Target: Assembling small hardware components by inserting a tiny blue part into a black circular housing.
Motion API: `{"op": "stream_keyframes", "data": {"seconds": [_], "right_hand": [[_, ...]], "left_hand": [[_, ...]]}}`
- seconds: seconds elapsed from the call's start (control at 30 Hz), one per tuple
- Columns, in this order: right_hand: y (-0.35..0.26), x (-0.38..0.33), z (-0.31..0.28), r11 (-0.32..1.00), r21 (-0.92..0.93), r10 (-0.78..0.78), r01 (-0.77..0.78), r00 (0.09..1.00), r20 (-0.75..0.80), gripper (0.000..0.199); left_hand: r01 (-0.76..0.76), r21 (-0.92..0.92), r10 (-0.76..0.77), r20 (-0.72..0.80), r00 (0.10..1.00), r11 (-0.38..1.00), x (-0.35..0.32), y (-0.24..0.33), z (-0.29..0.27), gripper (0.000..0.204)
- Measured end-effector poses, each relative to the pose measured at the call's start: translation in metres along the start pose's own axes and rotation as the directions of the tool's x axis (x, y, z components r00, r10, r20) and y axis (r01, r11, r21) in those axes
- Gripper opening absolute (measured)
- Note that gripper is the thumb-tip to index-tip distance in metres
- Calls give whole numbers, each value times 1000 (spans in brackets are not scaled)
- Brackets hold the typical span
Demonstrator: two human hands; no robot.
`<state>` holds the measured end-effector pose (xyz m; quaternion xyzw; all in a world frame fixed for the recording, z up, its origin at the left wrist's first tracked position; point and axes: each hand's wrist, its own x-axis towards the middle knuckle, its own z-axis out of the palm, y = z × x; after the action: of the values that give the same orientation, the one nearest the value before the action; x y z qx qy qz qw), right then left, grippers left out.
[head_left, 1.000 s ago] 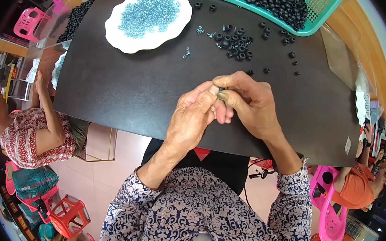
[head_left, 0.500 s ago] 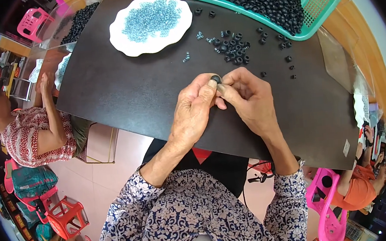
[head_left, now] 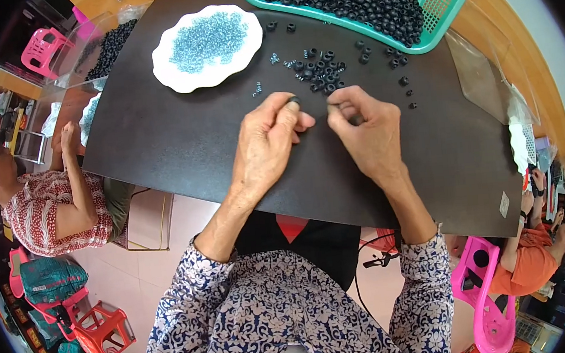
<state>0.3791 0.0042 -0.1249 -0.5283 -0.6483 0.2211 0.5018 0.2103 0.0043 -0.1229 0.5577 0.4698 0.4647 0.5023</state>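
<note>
My left hand (head_left: 267, 134) pinches a small black round plastic piece (head_left: 294, 99) between thumb and fingertips above the dark table. My right hand (head_left: 367, 125) is a short way to its right, its thumb and forefinger pressed together; whatever is between them, if anything, is too small to make out. Just beyond both hands lies a loose pile of black round pieces (head_left: 320, 72), hollow like thick beads. A few small metal springs (head_left: 275, 59) lie by the pile, and others rest nearer my left hand. The two hands are apart.
A white scalloped plate (head_left: 164, 69) heaped with small springs stands at the far left. At the far right a green plastic basket (head_left: 466, 9) holds many black pieces. Single pieces (head_left: 404, 81) are scattered right of the pile. A person (head_left: 56, 203) sits at the left.
My hands have drawn apart: the right has come away from the black piece, which stays in my left. The whole view has shifted slightly.
</note>
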Motion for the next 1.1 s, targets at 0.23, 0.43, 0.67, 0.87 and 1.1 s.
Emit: {"op": "stream_keyframes", "data": {"seconds": [0.23, 0.43, 0.67, 0.87, 1.1], "right_hand": [[18, 21, -14, 821, -516, -180, 244, 969, 171, 7], [-11, 14, -11, 972, -186, -131, 145, 988, 86, 13], [-26, 6, -2, 930, 108, 286, -350, 878, 385, 15], [-27, 6, -2, 933, 80, 287, -352, 859, 425, 14], [-48, -3, -8, 985, 2, 165, -173, 941, 294, 17]], "left_hand": [[-75, 196, 65, 55, 996, 978, -7, 1, -2, 22], [-209, 281, 199, 64, 978, 936, -10, 3, -1, 16], [-401, 552, 392, 141, 909, 731, -17, 1, -1, 13], [-411, 579, 347, 224, 911, 704, -22, 6, -10, 24], [-265, 404, 292, -5, 956, 876, -32, 3, -30, 24]]}}
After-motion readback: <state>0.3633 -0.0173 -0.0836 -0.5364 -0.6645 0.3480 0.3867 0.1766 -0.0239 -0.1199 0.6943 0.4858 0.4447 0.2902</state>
